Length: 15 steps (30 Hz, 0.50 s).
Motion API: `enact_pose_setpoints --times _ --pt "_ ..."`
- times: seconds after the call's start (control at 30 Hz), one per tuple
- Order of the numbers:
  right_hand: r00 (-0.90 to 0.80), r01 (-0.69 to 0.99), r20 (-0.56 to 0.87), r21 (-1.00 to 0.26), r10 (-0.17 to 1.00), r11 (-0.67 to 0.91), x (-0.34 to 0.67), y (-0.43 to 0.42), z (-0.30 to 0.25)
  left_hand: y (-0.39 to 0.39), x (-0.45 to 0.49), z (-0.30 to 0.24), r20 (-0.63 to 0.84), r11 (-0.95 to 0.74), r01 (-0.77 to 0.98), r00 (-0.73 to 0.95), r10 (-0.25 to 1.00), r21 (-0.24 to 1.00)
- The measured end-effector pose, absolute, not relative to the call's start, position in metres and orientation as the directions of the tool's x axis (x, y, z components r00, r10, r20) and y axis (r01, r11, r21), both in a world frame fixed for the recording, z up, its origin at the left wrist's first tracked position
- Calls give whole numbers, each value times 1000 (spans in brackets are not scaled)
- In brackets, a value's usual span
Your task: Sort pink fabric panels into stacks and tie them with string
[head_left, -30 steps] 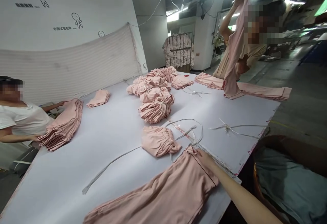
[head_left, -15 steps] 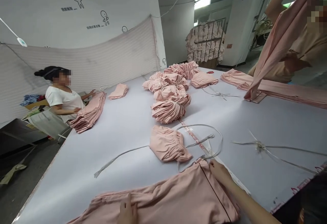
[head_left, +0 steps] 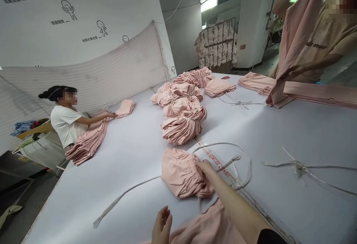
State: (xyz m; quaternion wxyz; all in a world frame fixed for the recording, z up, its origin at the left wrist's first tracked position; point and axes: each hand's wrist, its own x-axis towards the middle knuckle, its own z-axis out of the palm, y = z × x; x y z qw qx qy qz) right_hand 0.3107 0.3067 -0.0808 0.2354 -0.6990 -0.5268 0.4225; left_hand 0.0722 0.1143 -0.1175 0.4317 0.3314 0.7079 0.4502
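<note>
A small stack of folded pink garments (head_left: pixel 178 173) with a gathered elastic edge lies in front of me on a pale cord (head_left: pixel 125 195). My right hand (head_left: pixel 205 168) is at the stack's right edge, its fingers closed on the gathered fabric and partly hidden by it. My left hand (head_left: pixel 163 223) hangs over the table near the bottom, loosely curved, with nothing in it. Close to me a larger pink garment (head_left: pixel 206 225) lies under my right forearm, cut off by the bottom of the view.
Tied pink bundles (head_left: pixel 182 127) run up the table's middle. At left a person (head_left: pixel 67 117) handles a pink stack (head_left: pixel 89 140). Another person (head_left: pixel 315 51) at right holds up long pink fabric (head_left: pixel 298 32). Knotted cord (head_left: pixel 299 168) lies at right; red scissors (head_left: pixel 225 77) lie far back.
My right hand has moved from the large garment's corner up to the small stack. My left hand has lifted off the large garment, which has slid down toward me. The left person reaches farther forward.
</note>
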Motion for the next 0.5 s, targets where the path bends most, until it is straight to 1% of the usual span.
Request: enact_pose_setpoints --times 0.03,0.1,0.2,0.23,0.27,0.33,0.37,0.4,0.43,0.47,0.5 --pt "78 507 -319 -803 944 -313 303 309 -77 125 81 -108 -397 410 -44 -366 842 911" --pt "49 459 -262 -851 964 -255 285 306 -67 145 92 -91 -530 470 -258 -267 805 844" --pt "-18 414 -151 -901 988 -131 250 282 -48 169 92 -72 -606 463 -522 -139 783 717" --pt "-97 403 -108 -913 989 -61 237 269 -42 175 89 -68 -604 442 -587 -102 791 678" --pt "-220 383 -70 -923 973 21 226 256 -36 180 85 -64 -588 415 -636 -75 806 651" --pt "-500 300 3 -937 866 177 210 232 -30 187 76 -61 -551 377 -683 -44 833 626" --pt "-588 250 41 -941 808 230 208 223 -30 190 70 -61 -541 366 -686 -48 840 629" --pt "-618 216 69 -943 783 254 211 218 -32 191 64 -63 -541 354 -684 -70 838 637" --pt "-589 214 87 -942 804 259 218 218 -36 191 58 -67 -553 346 -685 -100 827 641" --pt "-510 253 85 -936 856 244 229 220 -43 190 52 -72 -570 341 -687 -131 811 642" --pt "-408 333 57 -920 911 207 243 226 -51 188 46 -78 -589 339 -690 -155 793 639"
